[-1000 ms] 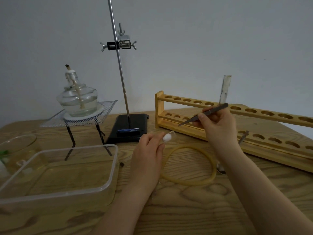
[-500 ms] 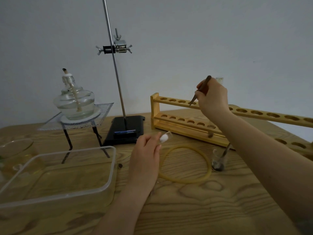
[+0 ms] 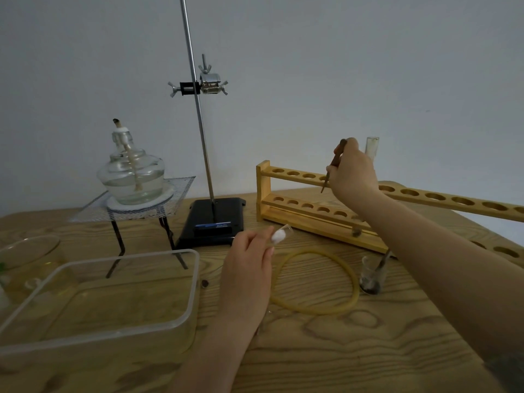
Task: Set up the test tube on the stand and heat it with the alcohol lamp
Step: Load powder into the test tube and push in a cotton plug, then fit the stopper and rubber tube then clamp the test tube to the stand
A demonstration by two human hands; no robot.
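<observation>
The right hand (image 3: 353, 168), gripping tweezers (image 3: 333, 165), has risen to the far rack (image 3: 300, 219); the left hand (image 3: 249, 262) is still pinching the cotton-plugged test tube (image 3: 279, 235), unclamped.

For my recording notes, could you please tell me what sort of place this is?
Probably a chemistry bench in a school or home lab: an alcohol lamp on a wire-gauze tripod, a retort stand with clamp, and a wooden test tube rack.
</observation>
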